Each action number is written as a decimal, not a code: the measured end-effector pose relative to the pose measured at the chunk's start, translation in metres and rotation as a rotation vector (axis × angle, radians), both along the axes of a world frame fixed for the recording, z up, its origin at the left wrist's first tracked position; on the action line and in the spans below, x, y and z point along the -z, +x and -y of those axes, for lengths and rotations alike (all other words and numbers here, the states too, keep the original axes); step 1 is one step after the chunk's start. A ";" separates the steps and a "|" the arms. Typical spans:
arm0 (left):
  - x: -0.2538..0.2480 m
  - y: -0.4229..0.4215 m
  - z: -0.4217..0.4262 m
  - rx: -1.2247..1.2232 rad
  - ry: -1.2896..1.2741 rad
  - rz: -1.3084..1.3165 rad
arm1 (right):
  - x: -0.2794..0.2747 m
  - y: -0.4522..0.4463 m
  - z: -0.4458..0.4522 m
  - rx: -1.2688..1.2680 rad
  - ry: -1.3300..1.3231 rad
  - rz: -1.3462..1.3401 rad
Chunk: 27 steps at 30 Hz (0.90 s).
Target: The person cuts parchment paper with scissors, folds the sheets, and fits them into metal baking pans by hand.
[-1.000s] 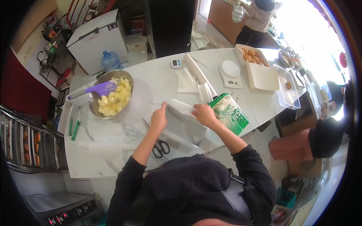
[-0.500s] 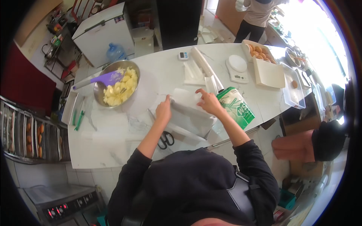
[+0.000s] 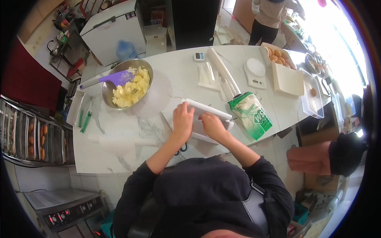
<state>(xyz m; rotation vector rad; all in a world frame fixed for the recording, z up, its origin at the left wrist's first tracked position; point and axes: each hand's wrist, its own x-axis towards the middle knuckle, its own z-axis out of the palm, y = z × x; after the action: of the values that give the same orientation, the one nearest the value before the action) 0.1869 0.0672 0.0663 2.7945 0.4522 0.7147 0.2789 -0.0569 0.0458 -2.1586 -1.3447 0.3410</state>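
A long box-shaped pan lined with white paper [image 3: 209, 110] lies on the table before me, its inside partly hidden by my hands. My left hand [image 3: 183, 121] is closed over the pan's left end, fingers bent onto the paper. Inside the pan's opening, my right hand [image 3: 212, 126] has its fingers curled together against the paper lining; the fingertips are partly hidden. Black-handled scissors [image 3: 181, 148] lie partly under my left forearm. To the right of the pan is a green and white pouch [image 3: 252, 115].
A steel bowl [image 3: 106, 95] of pale yellow chunks holds a purple spatula [image 3: 121, 77]. Farther back are paper rolls [image 3: 224, 71], a timer [image 3: 199, 57], a white scale [image 3: 255, 73] and a box of round buns [image 3: 279, 55]. Another metal pan [image 3: 78, 108] and green tools [image 3: 85, 121] lie left.
A raised flap of paper has gone down along the pan's far side. My right hand has moved left and down into the pan; my left hand has shifted slightly right.
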 end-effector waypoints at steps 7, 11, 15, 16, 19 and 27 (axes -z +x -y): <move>0.029 0.020 0.000 0.291 -0.109 -0.487 | 0.018 -0.019 -0.014 0.034 -0.348 0.135; 0.054 0.028 -0.005 0.238 0.049 -0.529 | 0.019 -0.026 -0.014 0.192 -0.489 0.182; 0.064 0.034 -0.010 0.088 -0.050 -0.617 | -0.003 -0.019 -0.006 0.169 -0.675 0.146; 0.065 0.033 -0.012 0.042 -0.111 -0.611 | -0.005 -0.018 -0.001 0.172 -0.676 0.107; 0.060 0.036 -0.017 -0.036 -0.175 -0.653 | -0.009 -0.011 0.018 0.252 -0.644 0.043; 0.042 0.031 -0.001 -0.002 0.159 -0.692 | -0.007 -0.015 0.029 0.201 -0.505 0.065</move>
<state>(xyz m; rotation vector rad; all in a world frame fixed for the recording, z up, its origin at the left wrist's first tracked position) 0.2174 0.0686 0.0243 3.1325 0.5221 -0.2612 0.2637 -0.0861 0.0524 -2.7146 -1.1468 0.5847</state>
